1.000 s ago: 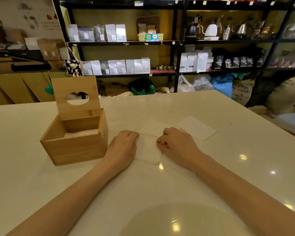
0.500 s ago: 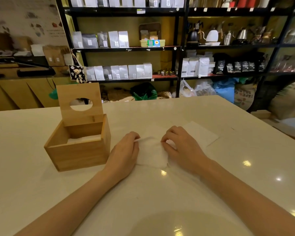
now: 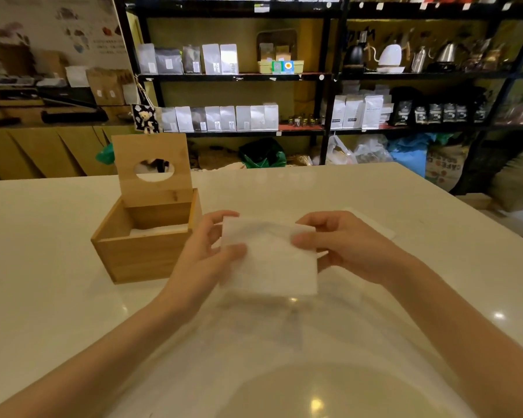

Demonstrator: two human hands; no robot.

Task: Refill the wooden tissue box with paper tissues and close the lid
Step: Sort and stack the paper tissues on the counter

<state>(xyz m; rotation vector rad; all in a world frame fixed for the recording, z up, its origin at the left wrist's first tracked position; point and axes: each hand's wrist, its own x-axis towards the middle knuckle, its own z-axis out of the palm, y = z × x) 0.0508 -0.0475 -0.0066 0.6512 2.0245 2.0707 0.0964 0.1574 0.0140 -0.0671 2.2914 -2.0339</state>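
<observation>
A wooden tissue box [image 3: 139, 254] stands on the white table [image 3: 58, 297], left of my hands. Its lid [image 3: 152, 170], with an oval hole, is tilted upright at the back. White tissues [image 3: 159, 229] lie inside the box. Both hands hold a folded white tissue [image 3: 272, 260] lifted above the table. My left hand [image 3: 206, 254] pinches its left edge, thumb in front. My right hand [image 3: 341, 245] pinches its right edge. More white tissue [image 3: 372, 221] lies flat on the table behind my right hand.
Black shelves [image 3: 323, 76] with bags, boxes and kettles stand behind the table's far edge. Sacks and plastic bags sit on the floor at the right. A wooden counter runs at the far left.
Both hands have lifted the folded tissue off the table and hold it up, slightly toward me. The box has not moved.
</observation>
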